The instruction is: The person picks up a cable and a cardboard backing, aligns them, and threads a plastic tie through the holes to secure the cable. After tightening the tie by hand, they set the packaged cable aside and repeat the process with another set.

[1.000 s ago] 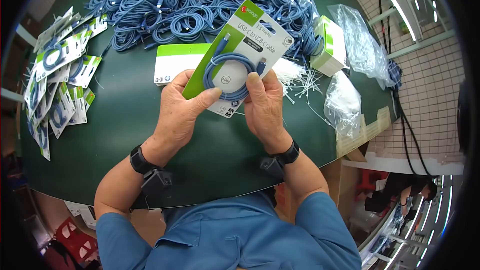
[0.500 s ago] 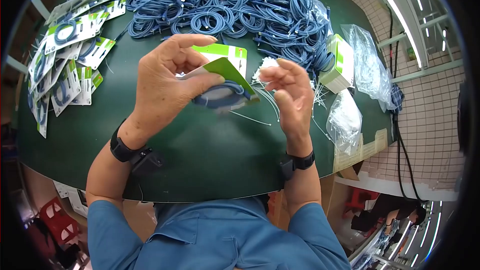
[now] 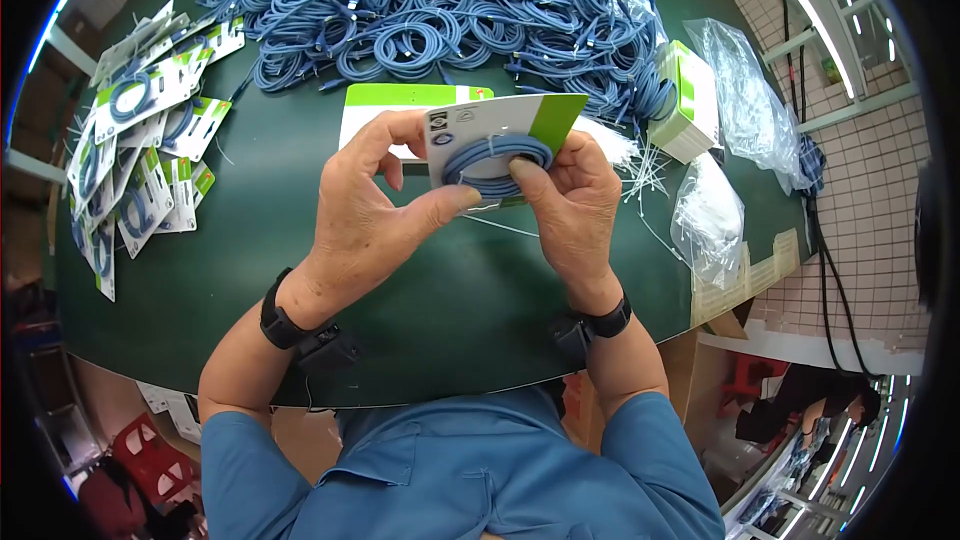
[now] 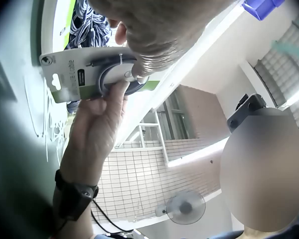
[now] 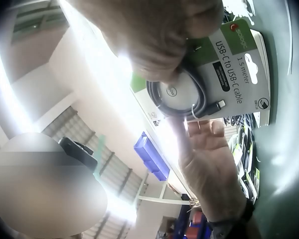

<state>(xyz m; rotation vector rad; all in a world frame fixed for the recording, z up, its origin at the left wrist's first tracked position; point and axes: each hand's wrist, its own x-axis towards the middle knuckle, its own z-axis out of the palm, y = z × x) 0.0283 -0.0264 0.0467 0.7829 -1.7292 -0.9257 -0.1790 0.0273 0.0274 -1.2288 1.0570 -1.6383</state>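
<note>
Both hands hold one white and green card (image 3: 520, 118) with a coiled blue cable (image 3: 478, 162) strapped to it. The left hand (image 3: 365, 205) pinches the card's left edge, thumb at the lower part of the coil. On the other side, the right hand (image 3: 578, 210) has its thumb on the coil and its fingers behind the card. In the right wrist view the printed face of the card (image 5: 234, 74) shows a hang hole and a cable plug. The left wrist view shows the right hand's thumb pressing the coil (image 4: 109, 74).
A large heap of blue cables (image 3: 420, 0) lies at the back. Carded cables (image 3: 130, 140) are piled at the left. Behind the hands is a stack of cards (image 3: 375, 100); at the right stand another stack (image 3: 685, 105), white ties (image 3: 650, 175) and plastic bags (image 3: 708, 225).
The card was upright with its print visible, then tilted in the left hand alone with the right hand apart. Now it is turned around, and the right hand grips it again.
</note>
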